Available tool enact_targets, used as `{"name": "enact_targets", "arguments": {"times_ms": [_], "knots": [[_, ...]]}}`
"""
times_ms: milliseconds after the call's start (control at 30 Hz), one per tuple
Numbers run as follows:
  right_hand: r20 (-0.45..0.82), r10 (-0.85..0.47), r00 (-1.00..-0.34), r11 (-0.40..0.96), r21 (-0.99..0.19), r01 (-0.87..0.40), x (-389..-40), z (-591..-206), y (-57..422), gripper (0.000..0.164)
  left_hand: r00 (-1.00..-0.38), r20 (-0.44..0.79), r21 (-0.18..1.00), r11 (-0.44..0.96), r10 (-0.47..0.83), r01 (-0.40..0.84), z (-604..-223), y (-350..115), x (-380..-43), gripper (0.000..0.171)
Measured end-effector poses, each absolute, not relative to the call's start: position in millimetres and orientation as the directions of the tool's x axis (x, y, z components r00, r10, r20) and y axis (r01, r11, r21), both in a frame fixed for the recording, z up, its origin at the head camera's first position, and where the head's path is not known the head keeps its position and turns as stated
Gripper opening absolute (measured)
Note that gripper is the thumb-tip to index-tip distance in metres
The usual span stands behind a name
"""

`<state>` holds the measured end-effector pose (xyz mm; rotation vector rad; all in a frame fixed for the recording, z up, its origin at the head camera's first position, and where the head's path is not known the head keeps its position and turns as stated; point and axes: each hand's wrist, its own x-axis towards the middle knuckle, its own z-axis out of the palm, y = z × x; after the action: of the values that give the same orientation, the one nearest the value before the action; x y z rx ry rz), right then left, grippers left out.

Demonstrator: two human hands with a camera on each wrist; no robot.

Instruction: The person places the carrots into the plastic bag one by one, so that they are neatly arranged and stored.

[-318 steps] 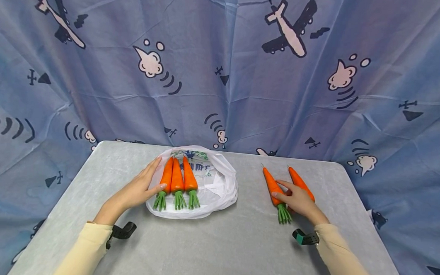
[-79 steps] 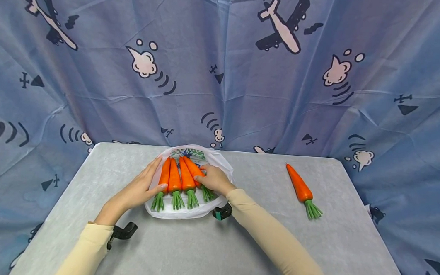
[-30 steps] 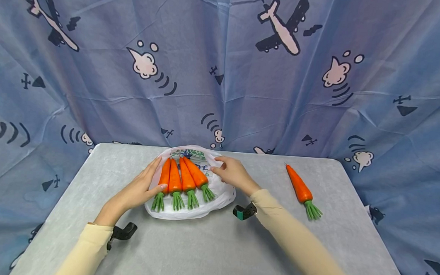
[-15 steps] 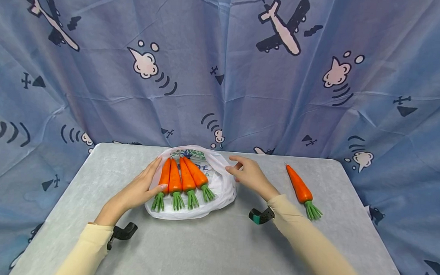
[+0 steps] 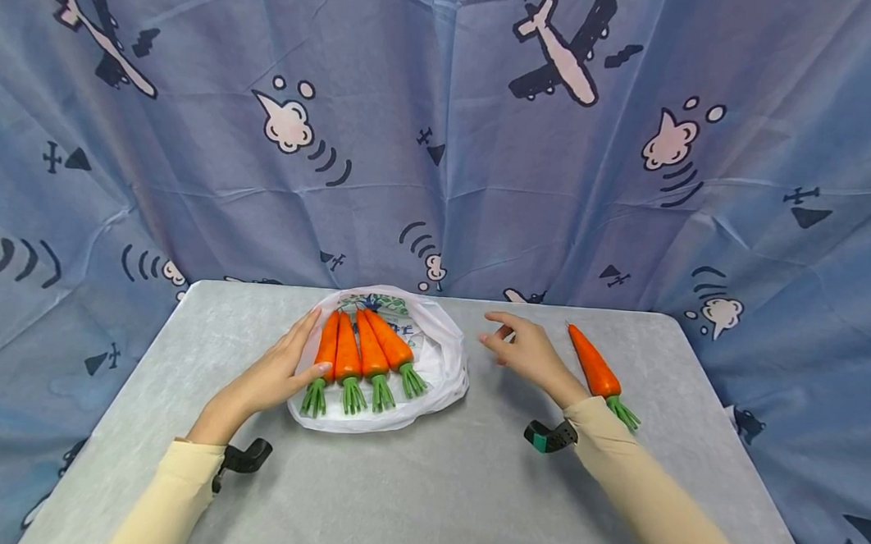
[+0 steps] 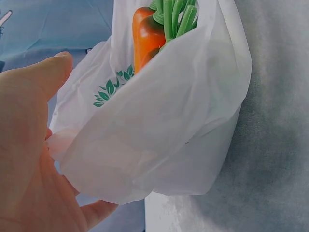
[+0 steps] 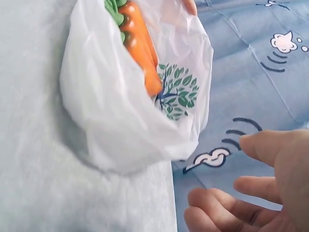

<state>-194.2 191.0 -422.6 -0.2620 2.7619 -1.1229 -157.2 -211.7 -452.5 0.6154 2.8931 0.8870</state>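
Observation:
A white plastic bag [image 5: 438,371] with green print lies mouth up on the table, several orange carrots [image 5: 348,349] with green stems side by side in it. Along the bag's left side my left hand [image 5: 271,374] rests with long straight fingers; its thumb reaches over the rim by the leftmost carrot. The left wrist view has the thumb apart from the bag and the fingers behind the plastic. Right of the bag, my right hand [image 5: 527,351] hovers with nothing in it, fingers loosely bent. A single carrot [image 5: 595,362] lies to its right, its stem end partly behind the sleeve.
The grey table [image 5: 394,500] ends at a blue curtain [image 5: 442,141] printed with planes, close behind the bag. Each wrist wears a black camera mount, the left mount [image 5: 247,456] and the right mount [image 5: 549,436], standing out over the table.
My right hand laid another carrot into the bag, let go, and has moved right, away from the bag toward the single carrot. The left hand has stayed at the bag's left side.

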Motion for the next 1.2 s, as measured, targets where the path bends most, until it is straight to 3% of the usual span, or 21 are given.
{"name": "enact_targets", "arguments": {"times_ms": [1200], "knots": [[-0.051,-0.116,-0.992,0.742,-0.668,-0.052,-176,-440,273,0.061,-0.924,0.033,0.559,0.759,0.382,0.334,-453,-213,-158,0.091]]}}
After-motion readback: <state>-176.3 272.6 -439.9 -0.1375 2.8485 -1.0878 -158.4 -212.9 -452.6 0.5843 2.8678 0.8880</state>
